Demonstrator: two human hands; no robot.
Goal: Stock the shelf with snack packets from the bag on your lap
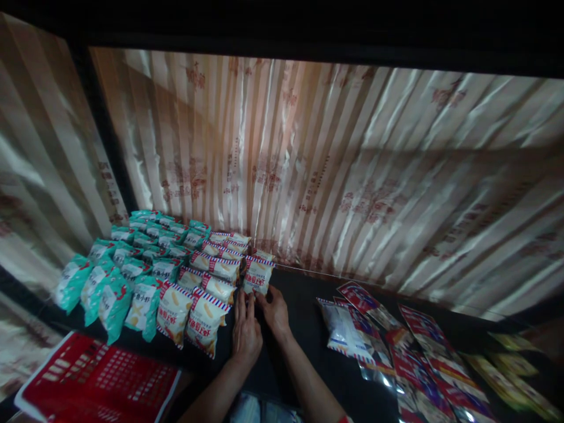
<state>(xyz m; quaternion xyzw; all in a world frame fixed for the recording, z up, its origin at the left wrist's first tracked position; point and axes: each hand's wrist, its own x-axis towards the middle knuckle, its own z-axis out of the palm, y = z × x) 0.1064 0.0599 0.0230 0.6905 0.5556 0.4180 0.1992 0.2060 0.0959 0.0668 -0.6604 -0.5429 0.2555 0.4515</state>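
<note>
My left hand (245, 332) and my right hand (275, 311) meet at the lower edge of a small red-and-white snack packet (258, 275), which stands upright on the dark table (304, 329). Fingers of both hands pinch its bottom corners. The packet stands at the right end of rows of like red-and-white packets (207, 294). Left of those stand rows of teal snack packets (127, 270).
Flat red-and-white packets (374, 335) lie loose on the table to the right, with yellowish ones (506, 370) further right. A red printed box (97, 379) sits at the lower left. A striped shiny curtain (330, 176) hangs behind.
</note>
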